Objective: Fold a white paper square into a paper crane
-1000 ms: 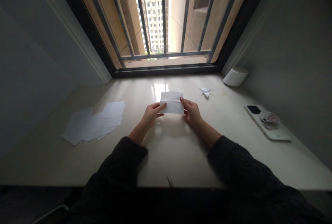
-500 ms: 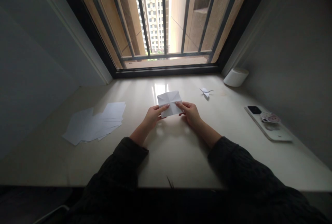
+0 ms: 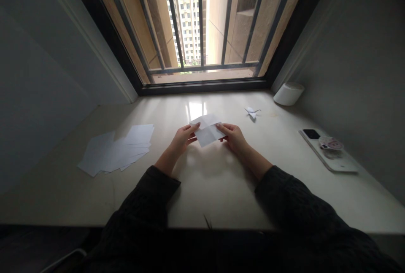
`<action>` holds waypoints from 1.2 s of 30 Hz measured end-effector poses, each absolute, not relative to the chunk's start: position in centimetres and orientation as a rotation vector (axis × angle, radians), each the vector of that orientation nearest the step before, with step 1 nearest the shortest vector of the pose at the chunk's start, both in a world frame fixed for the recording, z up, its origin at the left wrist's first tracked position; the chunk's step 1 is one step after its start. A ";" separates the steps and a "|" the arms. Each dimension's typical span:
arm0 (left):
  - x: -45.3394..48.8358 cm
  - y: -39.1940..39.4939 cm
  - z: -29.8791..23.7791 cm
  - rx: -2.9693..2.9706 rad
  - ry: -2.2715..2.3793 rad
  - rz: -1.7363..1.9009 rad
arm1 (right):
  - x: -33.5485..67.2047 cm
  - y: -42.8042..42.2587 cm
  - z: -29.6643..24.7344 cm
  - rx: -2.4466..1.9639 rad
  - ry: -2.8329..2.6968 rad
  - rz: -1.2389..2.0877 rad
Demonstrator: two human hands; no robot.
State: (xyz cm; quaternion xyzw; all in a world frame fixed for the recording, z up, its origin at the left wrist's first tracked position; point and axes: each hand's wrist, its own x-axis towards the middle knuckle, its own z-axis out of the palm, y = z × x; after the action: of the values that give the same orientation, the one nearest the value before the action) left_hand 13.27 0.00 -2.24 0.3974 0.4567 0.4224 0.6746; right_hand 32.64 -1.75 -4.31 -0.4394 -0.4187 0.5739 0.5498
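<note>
Between my hands is a sheet of white paper (image 3: 207, 134) with crease lines across it, held just over the pale sill. My left hand (image 3: 184, 139) pinches its left edge, thumb on top and fingers beneath. At the right edge my right hand (image 3: 233, 136) grips it the same way, the thumb lying on the upper face. The paper bends along a crease running between the two thumbs. Fingers under the sheet are partly hidden.
A fanned pile of white sheets (image 3: 122, 150) lies to the left. Beyond my right hand rests a folded paper crane (image 3: 252, 113). A white cylindrical object (image 3: 288, 94) stands by the right wall, and a phone (image 3: 329, 151) with a round grip lies nearer. A barred window (image 3: 202, 70) closes the back.
The creased paper has turned and bent along its middle, its near corner now pointing toward me. My left hand has shifted slightly left; the right hand has stayed nearly in place.
</note>
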 end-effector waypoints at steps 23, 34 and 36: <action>12.9 -0.2 -2.2 0.958 1.017 0.835 | 32.0 -2.1 -5.0 -0.935 -0.994 1.377; 13.1 -0.3 -2.5 1.152 1.037 0.967 | 31.8 -2.2 -4.4 -0.936 -0.881 1.455; 13.2 -0.3 -2.6 1.211 1.044 1.007 | 31.8 -2.2 -4.4 -0.935 -0.888 1.446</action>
State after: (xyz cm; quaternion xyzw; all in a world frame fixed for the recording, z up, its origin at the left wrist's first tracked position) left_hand 13.20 -0.29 -2.63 0.5195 0.4477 0.4317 0.5860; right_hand 31.78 -2.21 -4.39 -0.3979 -0.3778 0.6151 0.5662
